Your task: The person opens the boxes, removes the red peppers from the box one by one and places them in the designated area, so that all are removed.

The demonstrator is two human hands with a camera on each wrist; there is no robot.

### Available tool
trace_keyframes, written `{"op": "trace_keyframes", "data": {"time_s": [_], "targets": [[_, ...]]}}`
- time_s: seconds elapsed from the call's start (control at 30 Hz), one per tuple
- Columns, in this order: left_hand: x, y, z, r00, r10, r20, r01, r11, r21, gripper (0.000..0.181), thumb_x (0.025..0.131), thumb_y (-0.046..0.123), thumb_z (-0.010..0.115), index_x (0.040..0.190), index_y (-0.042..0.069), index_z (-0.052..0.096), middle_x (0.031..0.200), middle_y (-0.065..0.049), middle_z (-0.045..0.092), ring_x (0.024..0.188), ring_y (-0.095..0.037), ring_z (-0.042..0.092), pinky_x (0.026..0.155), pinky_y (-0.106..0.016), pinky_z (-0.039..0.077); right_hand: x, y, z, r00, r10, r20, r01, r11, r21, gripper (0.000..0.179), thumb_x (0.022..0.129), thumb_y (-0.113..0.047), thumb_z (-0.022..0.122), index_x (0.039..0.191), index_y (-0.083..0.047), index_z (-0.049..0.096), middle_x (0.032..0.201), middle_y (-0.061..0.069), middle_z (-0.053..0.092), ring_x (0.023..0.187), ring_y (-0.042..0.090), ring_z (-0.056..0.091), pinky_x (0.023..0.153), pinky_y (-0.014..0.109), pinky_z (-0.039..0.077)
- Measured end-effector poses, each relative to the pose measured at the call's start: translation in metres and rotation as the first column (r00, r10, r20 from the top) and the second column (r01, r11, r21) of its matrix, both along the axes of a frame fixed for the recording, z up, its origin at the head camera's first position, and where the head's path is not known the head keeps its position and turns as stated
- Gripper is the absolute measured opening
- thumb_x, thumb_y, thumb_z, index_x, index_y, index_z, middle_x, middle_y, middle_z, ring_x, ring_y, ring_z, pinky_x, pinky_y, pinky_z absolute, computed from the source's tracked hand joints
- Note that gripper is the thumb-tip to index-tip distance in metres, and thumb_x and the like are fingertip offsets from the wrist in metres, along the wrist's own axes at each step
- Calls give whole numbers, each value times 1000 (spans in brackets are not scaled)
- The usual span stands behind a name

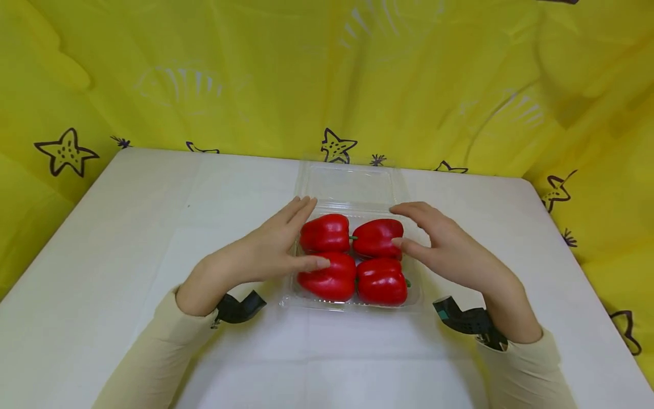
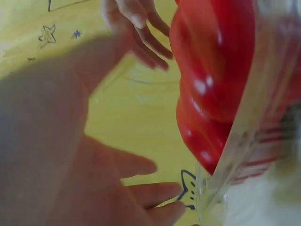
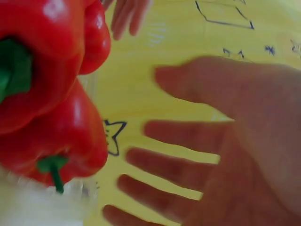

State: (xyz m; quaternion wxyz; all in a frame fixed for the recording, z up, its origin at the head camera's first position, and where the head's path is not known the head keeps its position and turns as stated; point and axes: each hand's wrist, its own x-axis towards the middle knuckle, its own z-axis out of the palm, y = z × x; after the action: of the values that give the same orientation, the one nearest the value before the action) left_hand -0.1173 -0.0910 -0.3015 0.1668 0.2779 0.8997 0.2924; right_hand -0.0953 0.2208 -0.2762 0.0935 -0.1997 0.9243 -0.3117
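Several red bell peppers sit in two rows inside a clear plastic clamshell box [image 1: 416,292], its lid [image 1: 349,184] folded back flat behind it. Over the box's left side my left hand [image 1: 273,247] hovers, thumb above the front left pepper [image 1: 332,284] and other fingers by the back left pepper [image 1: 325,232]. My right hand [image 1: 452,247] is at the right side, thumb near the back right pepper [image 1: 377,236]. The front right pepper [image 1: 382,282] shows a green stem. In the right wrist view, the fingers [image 3: 174,167] are spread and hold nothing.
A white-covered table [image 1: 245,363] lies under the box. Behind it and along both sides hangs a yellow curtain [image 1: 286,74] printed with starfish and fish. Dark camera mounts [image 1: 465,318] sit on both wrists.
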Motion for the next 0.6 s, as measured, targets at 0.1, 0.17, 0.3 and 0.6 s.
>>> {"op": "trace_keyframes", "data": {"time_s": [0.1,0.17,0.3,0.6], "targets": [[7,2,-3,999,-35,10,35,998,-57,119,76,62,75,160,10,9,167,-12,6,155,-32,2,119,-55,31,-3,-7,-2,997,74,-12,-72,993,94,50,96,-22,65,141,-8,51,146,10,48,136,34,42,109,59,41],[10,5,-5,999,-50,-8,49,994,-100,125,71,65,78,160,11,8,167,-13,6,155,-32,1,118,-55,31,-4,-10,-4,995,94,-24,-90,987,134,50,94,-19,68,140,-6,53,145,13,49,135,36,42,107,57,44],[13,11,-10,995,-73,-63,62,985,-161,132,65,65,82,160,12,7,167,-16,5,155,-34,-2,118,-53,32,-5,-12,-9,992,96,-80,-80,980,182,52,91,-15,72,138,-3,54,141,17,51,130,38,47,103,56,48],[16,14,-11,996,-39,-79,23,981,-193,138,60,63,85,161,13,5,167,-18,3,155,-34,-3,119,-51,32,-13,-24,-21,995,42,-93,-25,984,177,59,86,-17,78,137,1,54,132,19,53,121,37,51,89,50,58]]}}
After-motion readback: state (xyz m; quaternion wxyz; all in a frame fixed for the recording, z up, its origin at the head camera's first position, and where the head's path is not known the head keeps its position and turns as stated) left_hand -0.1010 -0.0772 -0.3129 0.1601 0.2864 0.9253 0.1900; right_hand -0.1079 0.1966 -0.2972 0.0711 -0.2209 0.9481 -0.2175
